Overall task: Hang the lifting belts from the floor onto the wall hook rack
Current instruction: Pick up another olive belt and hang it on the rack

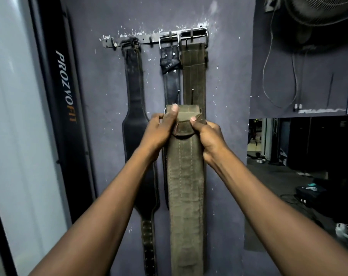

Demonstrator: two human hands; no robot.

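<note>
Both hands, left [161,129] and right [206,136], clasp the folded top of a long olive suede lifting belt [186,196], raising it toward the grey metal wall hook rack [149,39], apparently to free its buckle for hooking.

A black panel [66,108] lettered PROZVOFIT runs upright at the left, beside a pale pane [13,116]. A fan [318,18] is mounted high on the grey wall [101,80] at the upper right, with a thin cable [268,76] looping down below it. Lower right, a dark opening [300,148] shows a floor with a black case [310,194] and scattered small items too dim to tell.
</note>
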